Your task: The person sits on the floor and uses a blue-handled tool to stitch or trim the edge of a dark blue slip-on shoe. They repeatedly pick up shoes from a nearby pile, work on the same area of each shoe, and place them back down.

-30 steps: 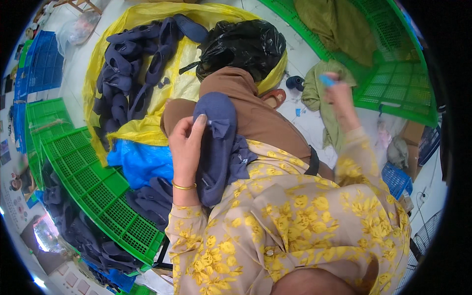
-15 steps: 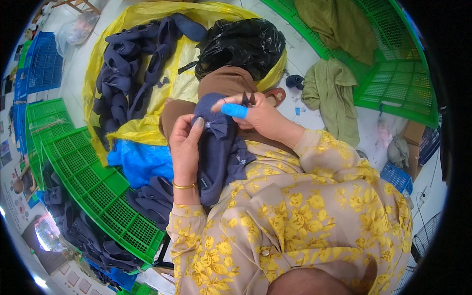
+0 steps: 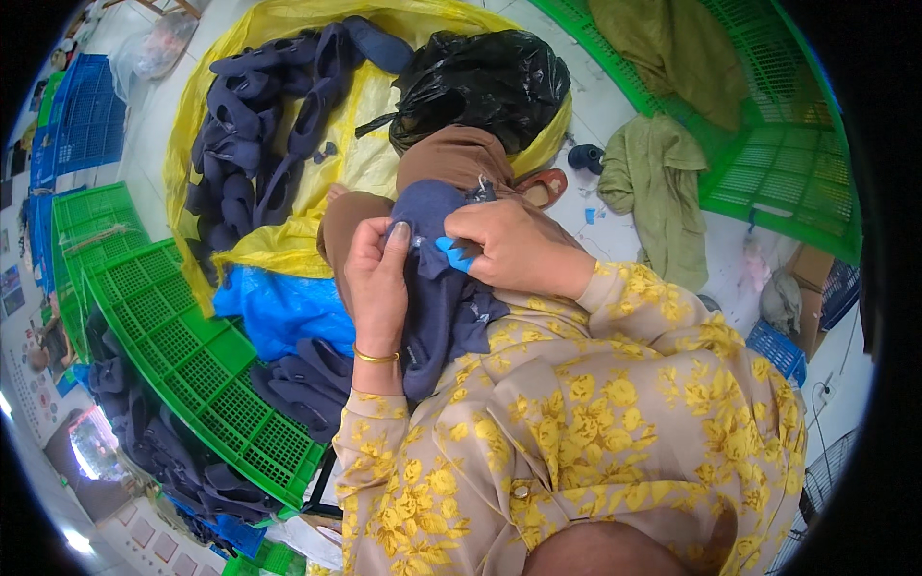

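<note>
A navy fabric slipper (image 3: pixel 430 322) lies lengthwise on my lap, toe pointing away from me. My left hand (image 3: pixel 377 283) is closed on its left side, thumb pressed on top near a small bow. Right beside that spot, my right hand (image 3: pixel 514 242) is closed in a pinch at the slipper's upper; blue tape (image 3: pixel 455 253) wraps one of its digits. What sits between those fingertips is hidden. A dark scrap with whitish strands (image 3: pixel 480 189) shows just beyond the right knuckles. Another navy piece with a bow (image 3: pixel 478 309) rests against the slipper on my lap.
Ahead, a yellow sheet (image 3: pixel 355 134) bears many navy slippers (image 3: pixel 235 144) and a black plastic bag (image 3: pixel 480 86). Green crates stand left (image 3: pixel 182 336) and right (image 3: pixel 768 182). Navy slippers (image 3: pixel 307 384) and a blue plastic bag (image 3: pixel 283 312) lie by my left arm; olive cloth (image 3: pixel 653 182) lies right.
My right hand has turned and drawn its fingers in, lower and closer to the bow. The left hand keeps its hold, its thumb slightly higher on the slipper.
</note>
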The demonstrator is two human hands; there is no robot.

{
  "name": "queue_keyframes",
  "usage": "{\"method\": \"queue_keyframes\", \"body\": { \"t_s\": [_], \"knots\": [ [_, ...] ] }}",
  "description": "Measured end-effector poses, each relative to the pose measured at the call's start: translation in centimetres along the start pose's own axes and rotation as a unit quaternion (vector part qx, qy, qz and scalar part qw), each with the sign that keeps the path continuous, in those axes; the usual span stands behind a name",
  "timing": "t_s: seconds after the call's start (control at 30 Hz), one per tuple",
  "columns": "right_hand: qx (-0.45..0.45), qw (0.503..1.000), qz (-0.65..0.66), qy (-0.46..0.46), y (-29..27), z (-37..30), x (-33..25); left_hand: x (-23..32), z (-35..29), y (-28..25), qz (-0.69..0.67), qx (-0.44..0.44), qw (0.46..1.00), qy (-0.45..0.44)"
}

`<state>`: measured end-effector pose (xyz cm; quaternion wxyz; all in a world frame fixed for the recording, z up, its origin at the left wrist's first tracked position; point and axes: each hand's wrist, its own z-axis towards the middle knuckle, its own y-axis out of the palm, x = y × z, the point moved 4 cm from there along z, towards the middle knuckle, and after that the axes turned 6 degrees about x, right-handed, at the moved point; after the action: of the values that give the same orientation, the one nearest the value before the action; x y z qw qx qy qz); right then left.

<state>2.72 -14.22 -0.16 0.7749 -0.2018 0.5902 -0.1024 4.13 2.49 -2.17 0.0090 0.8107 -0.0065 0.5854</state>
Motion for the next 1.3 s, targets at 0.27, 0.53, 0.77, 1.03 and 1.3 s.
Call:
{"method": "queue_keyframes", "body": {
  "t_s": [0.27, 0.53, 0.77, 1.03, 1.3],
  "knots": [
    [-0.007, 0.995, 0.047, 0.090, -1.8, -2.4, -1.0, -0.3, -0.4, 0.1, -0.058, 0.016, 0.997, -0.040],
    [0.115, 0.947, 0.132, 0.270, -3.7, -3.0, 2.3, 0.6, 0.0, -0.5, 0.182, 0.057, 0.975, 0.115],
    [0.160, 0.954, 0.018, 0.251, -6.6, -4.8, 4.5, 4.5, -2.1, 1.1, 0.308, -0.067, 0.910, 0.269],
    [-0.033, 0.981, 0.078, 0.176, -1.8, -1.6, -0.3, 0.9, -0.6, -0.5, 0.144, 0.004, 0.987, 0.066],
    [-0.120, 0.978, -0.038, 0.167, -1.2, -0.1, -0.6, 0.8, -0.8, -0.3, 0.055, -0.018, 0.998, 0.000]
  ]
}}
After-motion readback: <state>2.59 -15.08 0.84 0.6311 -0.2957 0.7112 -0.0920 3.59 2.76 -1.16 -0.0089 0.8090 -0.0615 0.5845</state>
